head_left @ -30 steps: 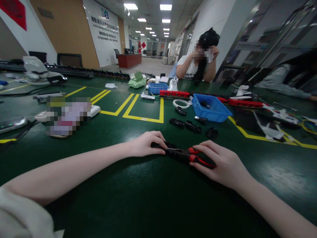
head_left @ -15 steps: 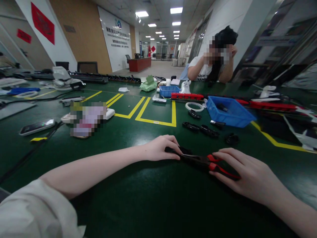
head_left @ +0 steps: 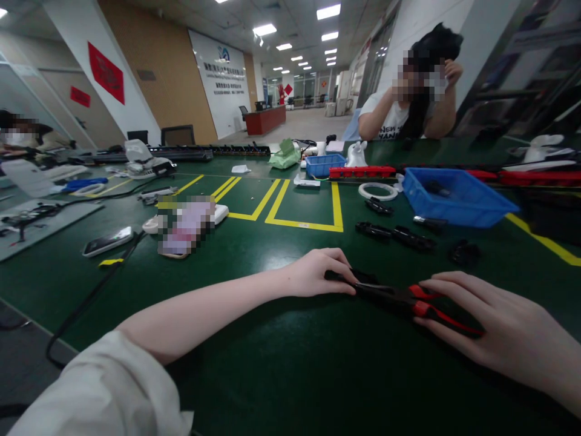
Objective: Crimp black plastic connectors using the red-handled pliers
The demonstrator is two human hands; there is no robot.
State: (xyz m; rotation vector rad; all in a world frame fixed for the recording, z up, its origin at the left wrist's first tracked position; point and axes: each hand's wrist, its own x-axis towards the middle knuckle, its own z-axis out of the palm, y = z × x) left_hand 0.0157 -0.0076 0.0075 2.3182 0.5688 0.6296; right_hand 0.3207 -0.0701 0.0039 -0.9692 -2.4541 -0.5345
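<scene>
My left hand (head_left: 324, 272) pinches a small black part (head_left: 334, 276) just above the green table. Fingers cover much of that part, so its exact kind is hidden. My right hand (head_left: 492, 315) grips the red handles of long-nose pliers (head_left: 394, 297), whose tips point left and meet the black part by my left fingertips. Whether the jaws are closed on it I cannot make out. Beyond the pliers lie several loose black parts (head_left: 413, 238) of a similar dark plastic look.
A blue bin (head_left: 458, 209) with dark pieces stands at the right, beside a white ring (head_left: 377, 191). A smaller blue tray (head_left: 324, 165) is farther back. At the left are a phone (head_left: 188, 227) and a white handheld device (head_left: 108, 241). Across the table sits a person (head_left: 390, 118).
The camera view has turned a little to the left, so everything appears farther right. Both hands keep their hold on the black part and the pliers, with little visible movement between them.
</scene>
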